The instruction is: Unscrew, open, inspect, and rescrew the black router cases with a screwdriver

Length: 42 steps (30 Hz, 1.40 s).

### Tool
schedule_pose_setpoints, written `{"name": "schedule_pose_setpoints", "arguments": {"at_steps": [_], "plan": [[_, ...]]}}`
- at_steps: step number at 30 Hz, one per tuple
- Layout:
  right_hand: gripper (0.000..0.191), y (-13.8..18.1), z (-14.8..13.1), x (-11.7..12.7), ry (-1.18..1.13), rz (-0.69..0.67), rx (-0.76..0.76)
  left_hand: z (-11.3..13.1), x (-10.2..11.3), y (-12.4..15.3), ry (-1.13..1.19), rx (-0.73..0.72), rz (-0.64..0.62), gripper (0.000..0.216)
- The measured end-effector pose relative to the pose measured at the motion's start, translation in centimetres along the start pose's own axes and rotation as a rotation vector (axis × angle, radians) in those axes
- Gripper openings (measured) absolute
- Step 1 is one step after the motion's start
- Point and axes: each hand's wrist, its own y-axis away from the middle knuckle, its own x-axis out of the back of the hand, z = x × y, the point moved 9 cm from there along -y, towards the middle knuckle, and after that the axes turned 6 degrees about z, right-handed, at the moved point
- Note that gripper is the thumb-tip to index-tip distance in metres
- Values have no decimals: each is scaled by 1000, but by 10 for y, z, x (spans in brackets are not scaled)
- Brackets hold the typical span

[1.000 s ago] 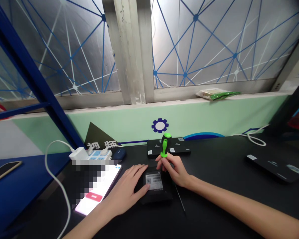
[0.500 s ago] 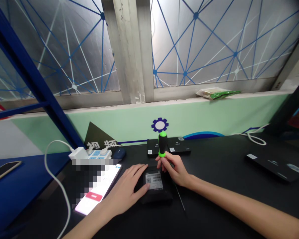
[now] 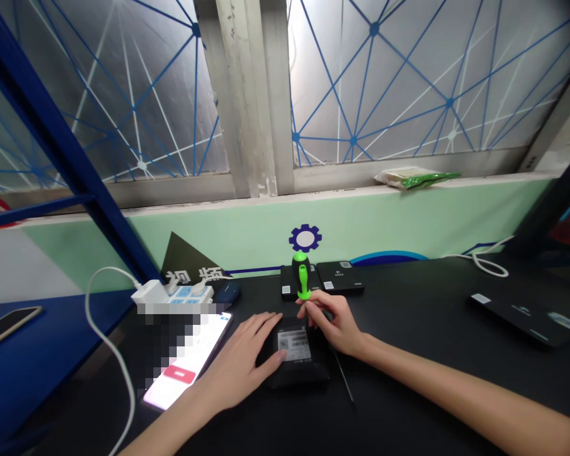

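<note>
A small black device (image 3: 297, 375) with a white printed label lies on the black table. My left hand (image 3: 244, 354) rests flat against its left side, fingers stretched out and the thumb on the label. Over the far right part of the device, my right hand (image 3: 330, 320) pinches a screwdriver (image 3: 302, 275) just below its black and green handle. The screwdriver stands nearly upright, and its tip is hidden by my fingers. A thin metal rod (image 3: 343, 377) lies on the table just right of the device.
Two flat black boxes (image 3: 341, 278) sit by the wall, and another black box (image 3: 522, 318) lies to the right. On the left are a lit phone (image 3: 190, 364), a power strip (image 3: 185, 294) with a white cable, a dark mouse (image 3: 228, 293) and a second phone (image 3: 7, 328).
The screwdriver's handle has turned and leans slightly further left between my right fingers. My left hand and the device have stayed in place.
</note>
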Motion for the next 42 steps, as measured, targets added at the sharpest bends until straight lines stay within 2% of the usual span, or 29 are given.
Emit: {"name": "schedule_pose_setpoints", "arguments": {"at_steps": [5, 12, 17, 23, 28, 33, 37, 42], "plan": [[15, 0, -6, 4, 44, 40, 76, -1, -2, 0, 7, 16, -25, 58], [10, 0, 2, 6, 30, 87, 27, -1, -1, 1, 7, 16, -24, 59], [17, 1, 6, 10, 52, 141, -9, -2, -2, 1, 6, 17, -26, 59], [10, -2, 5, 6, -11, 103, -43, -3, -3, 1, -3, 10, -24, 59], [17, -1, -1, 5, 18, 54, -8, -1, 0, 1, -18, -8, 7, 58], [15, -1, 2, 7, 32, 94, -9, 0, 0, 1, -10, -16, 13, 58], [22, -1, 7, 8, 36, 138, -42, 0, 0, 1, -17, -1, 9, 58], [18, -2, 8, 5, 10, 103, -59, -1, -2, 1, -8, 16, -16, 58]]}}
